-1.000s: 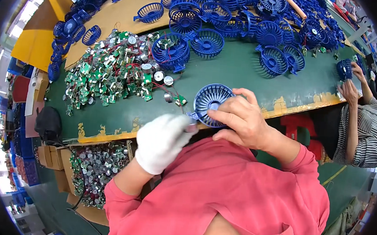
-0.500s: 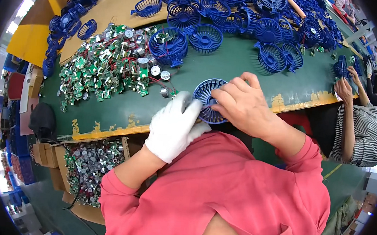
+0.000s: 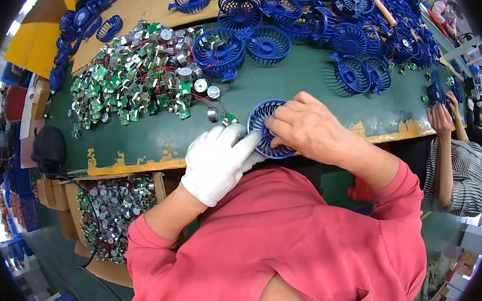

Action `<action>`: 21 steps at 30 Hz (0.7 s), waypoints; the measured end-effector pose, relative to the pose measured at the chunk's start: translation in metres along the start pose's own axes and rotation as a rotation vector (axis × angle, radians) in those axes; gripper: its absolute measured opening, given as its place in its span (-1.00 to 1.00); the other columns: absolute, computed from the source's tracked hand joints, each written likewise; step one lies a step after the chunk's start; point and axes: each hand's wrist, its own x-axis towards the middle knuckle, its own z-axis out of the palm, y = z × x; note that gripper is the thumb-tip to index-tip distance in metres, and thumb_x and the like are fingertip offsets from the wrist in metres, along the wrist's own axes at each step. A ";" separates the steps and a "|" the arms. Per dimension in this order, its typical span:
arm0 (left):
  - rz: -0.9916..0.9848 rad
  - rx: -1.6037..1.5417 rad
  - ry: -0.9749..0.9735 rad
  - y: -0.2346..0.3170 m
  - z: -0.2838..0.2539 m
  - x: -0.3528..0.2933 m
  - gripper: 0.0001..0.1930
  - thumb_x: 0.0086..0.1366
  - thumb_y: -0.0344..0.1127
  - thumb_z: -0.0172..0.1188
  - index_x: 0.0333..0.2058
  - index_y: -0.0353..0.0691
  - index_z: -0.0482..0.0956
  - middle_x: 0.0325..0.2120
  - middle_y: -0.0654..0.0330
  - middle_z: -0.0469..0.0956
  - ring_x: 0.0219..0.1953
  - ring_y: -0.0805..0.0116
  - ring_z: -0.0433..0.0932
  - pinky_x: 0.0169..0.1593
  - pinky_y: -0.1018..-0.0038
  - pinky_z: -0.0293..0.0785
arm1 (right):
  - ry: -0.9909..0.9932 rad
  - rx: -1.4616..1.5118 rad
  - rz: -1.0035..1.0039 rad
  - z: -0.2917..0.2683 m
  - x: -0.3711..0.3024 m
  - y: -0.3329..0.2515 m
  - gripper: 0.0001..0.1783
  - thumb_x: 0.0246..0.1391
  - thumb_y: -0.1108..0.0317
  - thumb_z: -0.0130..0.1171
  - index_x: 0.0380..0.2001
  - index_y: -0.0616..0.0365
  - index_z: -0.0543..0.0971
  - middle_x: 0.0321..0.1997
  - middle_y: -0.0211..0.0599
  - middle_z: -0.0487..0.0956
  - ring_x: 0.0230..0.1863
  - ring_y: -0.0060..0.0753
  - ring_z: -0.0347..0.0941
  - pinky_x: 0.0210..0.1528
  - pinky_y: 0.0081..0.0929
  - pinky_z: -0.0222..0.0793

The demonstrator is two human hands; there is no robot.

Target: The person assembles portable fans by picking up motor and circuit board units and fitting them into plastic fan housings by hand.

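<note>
At the front edge of the table I hold a round blue slatted plastic fan housing [image 3: 259, 117], its hollow side facing up. My left hand [image 3: 215, 162], in a white glove, grips the housing's near left rim, with the thumb partly hidden. Bare, my right hand [image 3: 311, 130] reaches over the right rim, and its bent fingers are pinched together inside the hollow. Whatever lies between those fingertips is hidden. Just beyond the glove, a small silver motor [image 3: 212, 115] and a green circuit board [image 3: 229, 119] lie on the green tabletop.
A heap of circuit boards with wired motors [image 3: 137, 76] covers the table's left side. Blue fan housings [image 3: 268, 44] are piled along the back. Below the left edge stands a cardboard box of motors [image 3: 116, 214]. At right, a co-worker in a striped top [image 3: 462, 171] handles another housing.
My right fingers have shifted slightly within the housing, now pinched nearer its middle. My gloved hand keeps its hold on the rim. The whole view has tilted a little.
</note>
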 end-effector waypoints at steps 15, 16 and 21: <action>-0.049 -0.050 0.007 -0.009 0.004 -0.005 -0.63 -0.04 -0.19 0.36 -0.19 -0.07 0.59 -0.28 0.22 0.52 -0.25 0.21 0.49 -0.21 0.30 0.41 | 0.058 -0.015 0.028 0.007 0.007 -0.007 -0.74 -0.23 0.16 0.28 -0.44 0.03 0.57 -0.41 -0.41 0.48 -0.30 -0.36 0.40 -0.17 -0.37 0.21; -0.083 -0.168 0.080 -0.009 -0.002 -0.005 -0.61 -0.04 -0.21 0.36 -0.17 -0.09 0.59 -0.25 0.17 0.52 -0.20 0.17 0.49 -0.15 0.30 0.42 | 0.205 0.086 0.021 0.010 0.003 -0.006 -0.68 -0.23 0.16 0.30 -0.35 0.03 0.60 -0.35 -0.40 0.50 -0.27 -0.35 0.40 -0.14 -0.35 0.22; -0.233 -0.212 0.291 -0.042 -0.036 -0.015 -0.69 0.01 -0.41 0.28 -0.19 -0.21 0.59 -0.25 0.04 0.54 -0.18 0.10 0.53 -0.11 0.31 0.45 | 0.476 -0.015 0.468 -0.009 -0.064 0.024 -0.55 -0.12 0.48 0.27 -0.05 0.16 0.53 -0.14 -0.15 0.50 -0.11 -0.09 0.39 -0.02 -0.29 0.29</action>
